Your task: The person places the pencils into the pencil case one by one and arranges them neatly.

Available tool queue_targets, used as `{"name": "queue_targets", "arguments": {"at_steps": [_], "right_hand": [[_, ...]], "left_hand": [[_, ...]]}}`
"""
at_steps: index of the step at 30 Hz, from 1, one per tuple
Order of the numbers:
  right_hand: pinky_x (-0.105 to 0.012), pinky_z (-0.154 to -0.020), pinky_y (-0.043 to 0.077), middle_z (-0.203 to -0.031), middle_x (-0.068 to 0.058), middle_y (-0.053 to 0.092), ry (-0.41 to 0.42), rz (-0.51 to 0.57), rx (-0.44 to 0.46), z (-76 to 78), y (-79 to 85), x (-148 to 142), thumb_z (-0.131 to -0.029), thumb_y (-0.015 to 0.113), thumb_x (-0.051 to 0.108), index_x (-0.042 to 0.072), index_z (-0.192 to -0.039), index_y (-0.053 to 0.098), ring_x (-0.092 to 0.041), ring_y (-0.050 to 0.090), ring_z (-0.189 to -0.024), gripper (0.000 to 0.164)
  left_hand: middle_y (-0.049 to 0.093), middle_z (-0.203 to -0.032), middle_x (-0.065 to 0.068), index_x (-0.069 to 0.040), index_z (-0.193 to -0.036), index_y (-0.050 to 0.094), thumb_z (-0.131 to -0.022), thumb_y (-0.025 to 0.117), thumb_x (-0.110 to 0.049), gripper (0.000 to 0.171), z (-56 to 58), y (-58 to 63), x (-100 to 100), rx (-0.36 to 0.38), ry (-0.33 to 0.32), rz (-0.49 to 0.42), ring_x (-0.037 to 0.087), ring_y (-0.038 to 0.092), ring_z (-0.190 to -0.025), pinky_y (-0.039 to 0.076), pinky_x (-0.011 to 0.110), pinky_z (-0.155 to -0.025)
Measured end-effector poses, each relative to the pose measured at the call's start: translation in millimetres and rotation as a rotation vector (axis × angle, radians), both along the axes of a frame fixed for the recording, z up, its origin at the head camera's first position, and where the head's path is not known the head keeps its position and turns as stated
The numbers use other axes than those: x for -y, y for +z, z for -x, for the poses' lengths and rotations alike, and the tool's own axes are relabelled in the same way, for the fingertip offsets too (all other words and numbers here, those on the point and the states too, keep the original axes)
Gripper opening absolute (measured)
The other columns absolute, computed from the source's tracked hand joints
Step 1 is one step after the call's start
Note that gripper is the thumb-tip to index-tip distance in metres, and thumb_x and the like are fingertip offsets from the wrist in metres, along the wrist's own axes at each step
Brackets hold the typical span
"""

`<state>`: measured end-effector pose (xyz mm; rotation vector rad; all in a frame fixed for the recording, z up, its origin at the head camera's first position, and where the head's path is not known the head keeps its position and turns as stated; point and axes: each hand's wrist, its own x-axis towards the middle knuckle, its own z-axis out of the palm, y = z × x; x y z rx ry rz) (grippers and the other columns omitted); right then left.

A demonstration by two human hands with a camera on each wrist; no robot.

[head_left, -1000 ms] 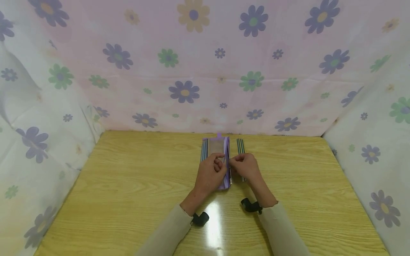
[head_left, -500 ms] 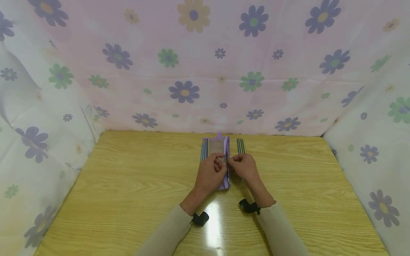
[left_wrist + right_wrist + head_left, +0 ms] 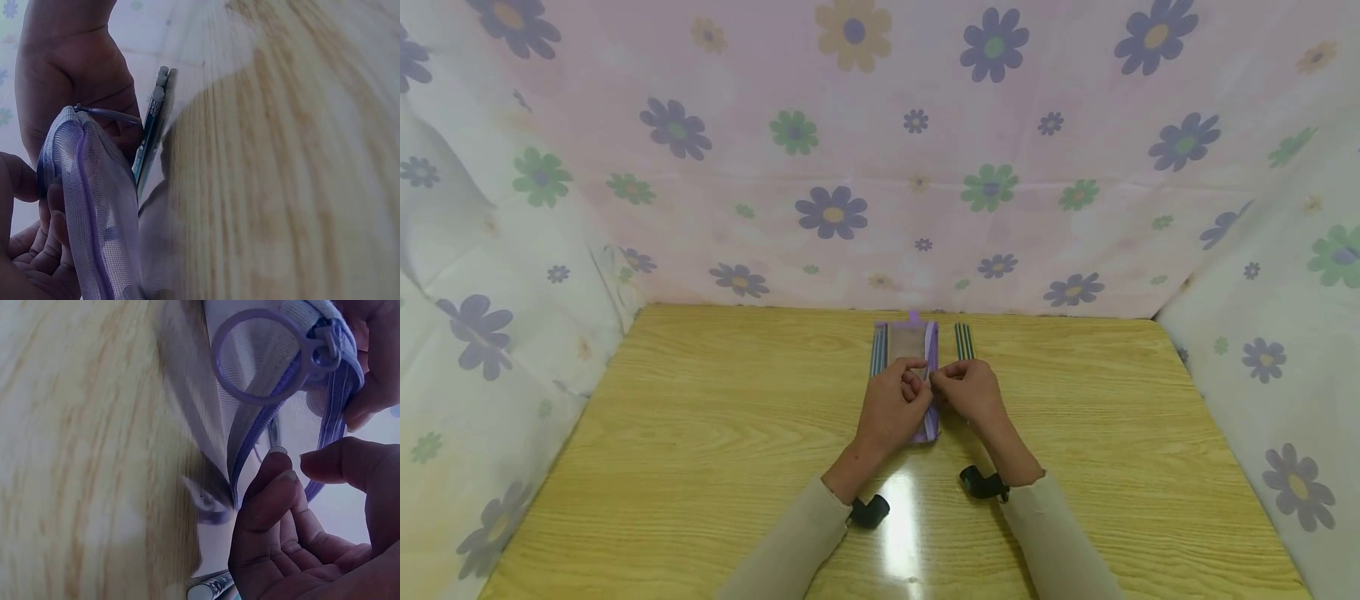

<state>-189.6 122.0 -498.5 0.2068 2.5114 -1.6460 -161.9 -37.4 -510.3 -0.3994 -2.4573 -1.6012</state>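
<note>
A purple mesh pencil case (image 3: pixel 907 337) lies on the table with its zipper side toward the right. My left hand (image 3: pixel 891 408) pinches one zipper edge between thumb and finger, and the mouth gapes in the right wrist view. At that mouth, my right hand (image 3: pixel 973 390) has bent fingers, with a gap between thumb and index fingertip. A thin dark stick-like piece (image 3: pixel 274 430) shows just past the index fingertip, inside the opening. A round purple zipper pull ring (image 3: pixel 265 356) hangs at the case's end. Blue pencils (image 3: pixel 877 350) show along the case's left side.
Several dark striped pencils (image 3: pixel 964 340) lie right of the case, partly hidden by the right hand. The wood-grain table (image 3: pixel 700 433) meets a flowered cloth (image 3: pixel 865 158) at its back edge. Black wrist cameras (image 3: pixel 983 483) sit under both wrists.
My right hand has shifted slightly left, up to the case's mouth. The dark gap seen there from above has narrowed. My left hand keeps its place.
</note>
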Motion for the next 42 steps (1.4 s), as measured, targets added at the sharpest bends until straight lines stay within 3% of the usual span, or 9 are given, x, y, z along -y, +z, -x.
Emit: {"name": "queue_targets", "arguments": {"at_steps": [9, 16, 24, 42], "right_hand": [[-0.029, -0.06, 0.056, -0.081, -0.01, 0.076, 0.03, -0.044, -0.042, 1.6, 4.5, -6.5, -0.09, 0.071, 0.013, -0.001, -0.096, 0.08, -0.019, 0.07, -0.07, 0.018], [-0.029, -0.057, 0.053, -0.08, -0.008, 0.074, 0.029, -0.176, -0.109, 4.6, 6.2, -15.1, -0.09, 0.071, 0.016, 0.002, -0.095, 0.08, -0.016, 0.065, -0.064, 0.017], [-0.03, -0.06, 0.054, -0.082, -0.01, 0.075, 0.03, -0.239, -0.164, 5.6, 9.1, -27.1, -0.092, 0.07, 0.016, 0.002, -0.1, 0.078, -0.02, 0.068, -0.068, 0.018], [-0.047, -0.076, 0.058, -0.095, -0.017, 0.075, -0.004, -0.386, -0.153, 8.6, 9.7, -49.2, -0.094, 0.07, 0.015, -0.001, -0.103, 0.074, -0.032, 0.071, -0.084, 0.018]], "left_hand": [[0.067, -0.082, -0.002, 0.002, -0.128, 0.07, -0.096, 0.067, -0.008, 0.034, 1.8, -1.5, -0.5, -0.007, 0.004, 0.0, 0.004, 0.061, -0.062, 0.053, 0.024, -0.057], [0.067, -0.082, -0.002, 0.001, -0.128, 0.07, -0.095, 0.068, -0.007, 0.034, 2.4, -0.3, -1.0, -0.003, 0.015, 0.014, 0.004, 0.061, -0.061, 0.052, 0.023, -0.056], [0.067, -0.081, -0.002, 0.001, -0.128, 0.07, -0.095, 0.07, -0.007, 0.033, 3.2, -0.1, -1.9, 0.004, 0.022, 0.022, 0.004, 0.061, -0.061, 0.052, 0.023, -0.057], [0.067, -0.082, -0.001, 0.002, -0.129, 0.069, -0.098, 0.069, -0.008, 0.033, 1.9, 0.3, -1.0, 0.006, 0.003, -0.005, 0.004, 0.061, -0.06, 0.053, 0.023, -0.057]]}}
